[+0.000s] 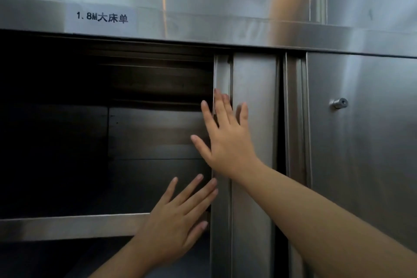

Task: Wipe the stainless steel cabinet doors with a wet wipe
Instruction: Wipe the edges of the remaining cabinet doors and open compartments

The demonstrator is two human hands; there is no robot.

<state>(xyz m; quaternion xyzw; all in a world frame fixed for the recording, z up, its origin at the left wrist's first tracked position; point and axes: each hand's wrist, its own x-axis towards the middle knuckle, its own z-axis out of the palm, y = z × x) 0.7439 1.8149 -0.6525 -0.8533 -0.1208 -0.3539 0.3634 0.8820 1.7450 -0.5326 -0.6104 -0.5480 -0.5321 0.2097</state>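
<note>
Both hands are spread flat with fingers apart and hold nothing. Higher up, the right hand (225, 140) lies against the left edge of a narrow stainless steel sliding door (252, 142), its fingertips reaching over the door's folded rim while its thumb sticks out left over the dark opening. Lower and nearer, the left hand (178, 214) presses toward that same edge from the left, its fingertips touching the rim and its palm in front of the horizontal shelf rail (67, 227). Left of the door the cabinet stands open, its dark interior (67, 131) showing steel back panels and a shelf. Just right of the sliding door are vertical door tracks, and further right a second steel door (361, 153) carries a small round lock (339, 103). Above the opening runs a steel header strip with a white label (101, 18) printed "1.8M" followed by Chinese characters. No wet wipe shows in either hand or anywhere in view.
</note>
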